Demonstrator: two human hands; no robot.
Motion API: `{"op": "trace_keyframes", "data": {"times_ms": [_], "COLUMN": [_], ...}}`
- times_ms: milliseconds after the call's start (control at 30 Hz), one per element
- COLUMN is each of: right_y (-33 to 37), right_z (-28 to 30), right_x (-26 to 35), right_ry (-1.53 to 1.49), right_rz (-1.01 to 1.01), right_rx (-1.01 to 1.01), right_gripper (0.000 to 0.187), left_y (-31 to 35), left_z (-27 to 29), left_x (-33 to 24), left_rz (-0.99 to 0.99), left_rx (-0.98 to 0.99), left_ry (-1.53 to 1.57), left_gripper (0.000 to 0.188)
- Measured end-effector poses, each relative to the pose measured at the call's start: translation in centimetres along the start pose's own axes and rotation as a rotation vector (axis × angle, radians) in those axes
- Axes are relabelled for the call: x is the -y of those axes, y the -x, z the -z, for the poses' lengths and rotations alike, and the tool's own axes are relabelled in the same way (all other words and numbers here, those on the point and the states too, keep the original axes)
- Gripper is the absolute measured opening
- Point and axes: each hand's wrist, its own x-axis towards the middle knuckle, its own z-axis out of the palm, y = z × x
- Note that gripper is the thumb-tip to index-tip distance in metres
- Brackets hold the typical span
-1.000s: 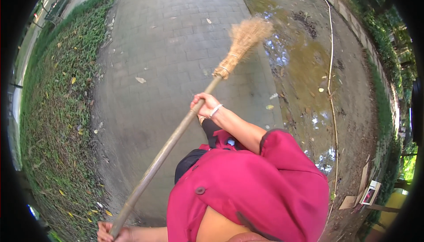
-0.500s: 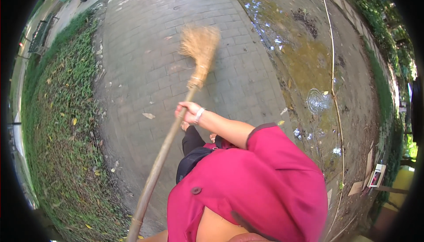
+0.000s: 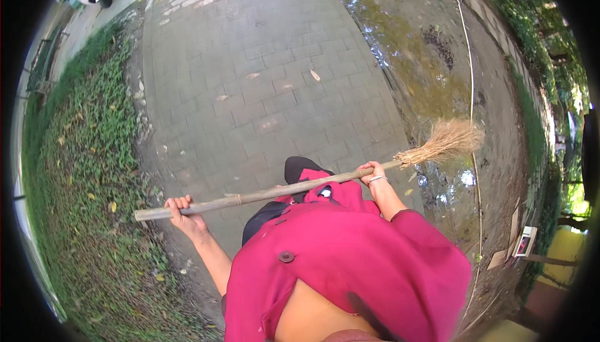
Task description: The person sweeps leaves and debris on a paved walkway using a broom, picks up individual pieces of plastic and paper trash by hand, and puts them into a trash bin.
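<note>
Straw bristles (image 3: 445, 142) are held out to the right, against wet ground (image 3: 417, 79), and the broom (image 3: 275, 193) is slanted crosswise before the magenta shirt (image 3: 375, 248). It is clasped, fingers curled round, by the right hand (image 3: 373, 172) (nearer the bristles) and, close to the butt end (image 3: 144, 215), by the left hand (image 3: 182, 214).

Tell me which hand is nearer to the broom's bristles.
The right hand. It grips the wooden handle close to where the bristles begin; the left hand holds that handle near its far end, away from them.
</note>
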Motion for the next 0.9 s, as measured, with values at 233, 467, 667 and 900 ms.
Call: {"op": "trace_keyframes", "data": {"times_ms": [233,467,667,900], "right_y": [-6.2,-10.2,-9.8,-15.9], "right_z": [-20.9,-47.7,-68.0,-87.8], "right_x": [-5.8,-11.7,-16.0,-20.7], "right_ry": [-0.135,-0.024,-0.235,-0.007], "right_rz": [0.008,-0.023,-0.101,0.153], "right_rx": [0.084,0.094,0.576,0.326], "right_gripper": [0.019,0.019,0.017,0.022], "left_y": [-23.4,-44.8,-60.4,-81.7], "left_z": [-11.0,-18.0,-22.4,-25.6], "left_x": [3.8,5.6,6.9,14.9], "left_rz": [0.051,-0.101,-0.126,0.020], "left_rx": [0.187,0.161,-0.110,-0.300], "left_ry": [0.046,-0.053,-0.183,-0.293], "left_gripper": [0.011,0.015,0.026,0.017]}}
